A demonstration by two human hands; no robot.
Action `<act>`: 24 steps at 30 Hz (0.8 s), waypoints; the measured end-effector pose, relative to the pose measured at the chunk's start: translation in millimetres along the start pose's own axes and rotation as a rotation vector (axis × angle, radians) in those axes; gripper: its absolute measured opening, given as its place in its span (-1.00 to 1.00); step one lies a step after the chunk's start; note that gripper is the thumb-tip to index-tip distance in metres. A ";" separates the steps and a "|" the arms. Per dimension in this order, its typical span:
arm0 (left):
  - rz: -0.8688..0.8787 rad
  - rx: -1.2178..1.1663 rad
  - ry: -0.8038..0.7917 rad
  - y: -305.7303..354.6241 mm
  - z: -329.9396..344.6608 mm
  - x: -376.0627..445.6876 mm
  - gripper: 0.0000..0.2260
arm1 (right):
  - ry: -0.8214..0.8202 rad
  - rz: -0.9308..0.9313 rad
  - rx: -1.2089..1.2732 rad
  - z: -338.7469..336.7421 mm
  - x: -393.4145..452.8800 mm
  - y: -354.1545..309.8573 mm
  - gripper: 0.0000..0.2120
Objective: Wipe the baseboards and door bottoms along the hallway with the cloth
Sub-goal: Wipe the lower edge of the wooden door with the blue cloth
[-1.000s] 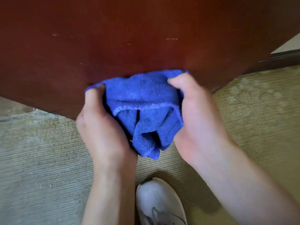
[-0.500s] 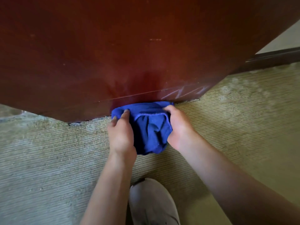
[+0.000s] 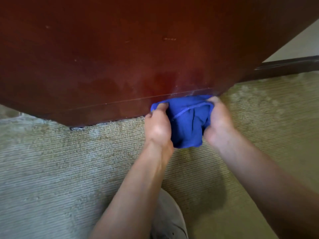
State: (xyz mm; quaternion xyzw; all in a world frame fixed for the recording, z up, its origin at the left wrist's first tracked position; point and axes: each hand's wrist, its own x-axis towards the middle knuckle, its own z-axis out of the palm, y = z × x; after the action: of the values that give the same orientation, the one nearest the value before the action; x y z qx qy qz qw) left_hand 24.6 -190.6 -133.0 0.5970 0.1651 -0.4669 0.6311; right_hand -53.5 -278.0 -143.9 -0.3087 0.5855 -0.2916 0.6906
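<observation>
A bunched blue cloth (image 3: 187, 121) presses against the bottom strip of a dark red-brown wooden door (image 3: 120, 57), near the door's right lower corner. My left hand (image 3: 158, 128) grips the cloth's left side, fingers curled over its top edge. My right hand (image 3: 218, 121) grips the right side, fingertips touching the door's lower edge. The cloth's lower folds hang between both hands just above the carpet.
Beige-green ribbed carpet (image 3: 69, 169) covers the floor. A dark baseboard (image 3: 284, 66) runs along a pale wall at the upper right. My white shoe (image 3: 170, 219) stands below the hands. A small metal piece (image 3: 76, 128) sits under the door's lower left edge.
Both hands and the cloth slid down the door face to its bottom strip, then shifted right toward the door's lower right corner.
</observation>
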 end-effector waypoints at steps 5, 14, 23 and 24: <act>0.308 -0.182 -0.137 13.7 7.6 -42.0 -0.91 | -0.091 -0.216 0.105 -4.7 -26.5 -37.5 -0.91; -0.182 0.045 0.004 -19.9 -21.2 21.8 -0.76 | 0.051 -0.024 -0.297 -17.0 34.0 41.5 -0.93; 0.048 -0.043 -0.162 4.8 42.4 -36.7 -0.93 | 0.200 -0.406 0.179 -18.9 4.0 -48.2 -0.90; 0.081 -0.038 -0.155 2.0 43.1 -34.6 -0.97 | 0.191 -0.444 0.182 -17.3 5.1 -48.8 -0.90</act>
State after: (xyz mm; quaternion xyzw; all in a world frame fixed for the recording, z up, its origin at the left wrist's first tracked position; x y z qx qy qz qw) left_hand -6.4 -216.5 -95.3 0.5534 0.1000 -0.4824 0.6716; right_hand -71.9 -314.6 -111.8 -0.3371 0.5375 -0.5153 0.5761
